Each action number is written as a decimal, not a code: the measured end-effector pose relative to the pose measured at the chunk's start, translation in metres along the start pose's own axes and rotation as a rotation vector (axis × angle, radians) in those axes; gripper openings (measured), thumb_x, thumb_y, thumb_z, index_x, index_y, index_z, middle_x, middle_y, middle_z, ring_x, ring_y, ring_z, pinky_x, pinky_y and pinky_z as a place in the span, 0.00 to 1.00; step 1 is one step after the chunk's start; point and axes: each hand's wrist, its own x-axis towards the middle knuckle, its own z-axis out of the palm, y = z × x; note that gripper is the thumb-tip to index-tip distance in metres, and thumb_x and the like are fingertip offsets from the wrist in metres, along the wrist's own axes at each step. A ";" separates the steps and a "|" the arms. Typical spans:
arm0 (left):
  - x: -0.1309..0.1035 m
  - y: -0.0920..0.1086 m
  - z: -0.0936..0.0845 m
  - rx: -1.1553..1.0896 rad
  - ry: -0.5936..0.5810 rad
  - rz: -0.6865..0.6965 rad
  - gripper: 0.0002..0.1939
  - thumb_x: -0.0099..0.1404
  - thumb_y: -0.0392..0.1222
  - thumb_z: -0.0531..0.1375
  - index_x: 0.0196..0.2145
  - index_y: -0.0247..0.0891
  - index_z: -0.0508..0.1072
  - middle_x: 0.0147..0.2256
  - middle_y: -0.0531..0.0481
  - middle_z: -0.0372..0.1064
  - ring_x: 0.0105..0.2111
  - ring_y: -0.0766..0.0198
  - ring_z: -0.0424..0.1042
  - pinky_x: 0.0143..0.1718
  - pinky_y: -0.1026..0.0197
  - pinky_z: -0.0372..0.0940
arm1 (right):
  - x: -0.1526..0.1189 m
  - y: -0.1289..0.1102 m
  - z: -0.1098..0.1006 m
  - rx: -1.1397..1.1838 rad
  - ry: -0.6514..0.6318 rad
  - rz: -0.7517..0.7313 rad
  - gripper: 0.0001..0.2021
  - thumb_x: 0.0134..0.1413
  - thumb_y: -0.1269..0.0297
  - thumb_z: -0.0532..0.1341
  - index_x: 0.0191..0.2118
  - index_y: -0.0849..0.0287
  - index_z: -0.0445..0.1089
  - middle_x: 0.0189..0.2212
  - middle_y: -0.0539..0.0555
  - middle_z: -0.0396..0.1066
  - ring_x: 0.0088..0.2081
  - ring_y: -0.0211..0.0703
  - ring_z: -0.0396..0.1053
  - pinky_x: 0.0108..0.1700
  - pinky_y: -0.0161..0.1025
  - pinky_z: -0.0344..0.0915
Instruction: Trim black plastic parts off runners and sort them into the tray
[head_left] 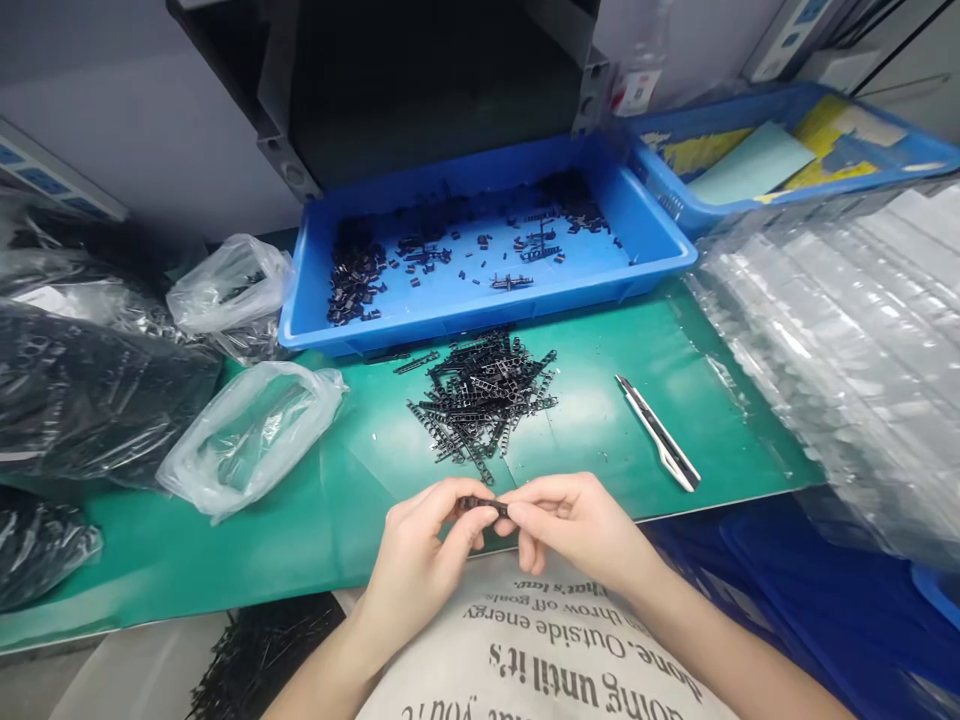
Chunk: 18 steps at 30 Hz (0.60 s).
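Note:
Near the front edge of the green table, my left hand point(429, 530) and my right hand point(564, 518) meet around a small black plastic strip point(480, 505). Thumb and forefinger of each hand pinch it, the left at its left part and the right at its right end. The fingers cover much of the strip. Just beyond my hands lies a heap of black ladder-like plastic strips point(487, 385). Farther back, a blue tray point(450, 322) holds small black pieces and a few black frames.
A white utility knife point(658, 432) lies on the green mat point(577, 450) to the right. Open plastic bags point(251, 435) and full black bags point(90, 380) crowd the left. Clear plastic trays point(847, 350) are stacked at right, below a blue basket point(675, 200) with coloured sheets.

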 end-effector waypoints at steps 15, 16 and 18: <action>0.000 -0.003 -0.002 0.137 -0.099 0.110 0.04 0.61 0.33 0.54 0.31 0.38 0.67 0.23 0.56 0.67 0.20 0.73 0.64 0.22 0.72 0.58 | -0.001 0.009 0.000 -0.008 0.037 0.047 0.05 0.43 0.67 0.58 0.22 0.62 0.67 0.12 0.44 0.63 0.11 0.25 0.56 0.15 0.27 0.55; -0.001 -0.003 -0.002 0.138 -0.109 0.112 0.04 0.61 0.33 0.54 0.32 0.39 0.67 0.24 0.56 0.67 0.20 0.73 0.64 0.22 0.72 0.58 | -0.002 0.009 0.001 -0.004 0.037 0.048 0.05 0.43 0.67 0.58 0.22 0.62 0.67 0.11 0.43 0.62 0.11 0.26 0.55 0.15 0.27 0.54; -0.003 -0.003 -0.002 0.143 -0.124 0.119 0.05 0.61 0.33 0.53 0.32 0.39 0.67 0.24 0.56 0.67 0.21 0.72 0.65 0.23 0.71 0.58 | -0.003 0.010 0.001 0.007 0.046 0.055 0.06 0.43 0.67 0.59 0.21 0.62 0.67 0.12 0.43 0.63 0.11 0.26 0.55 0.15 0.27 0.54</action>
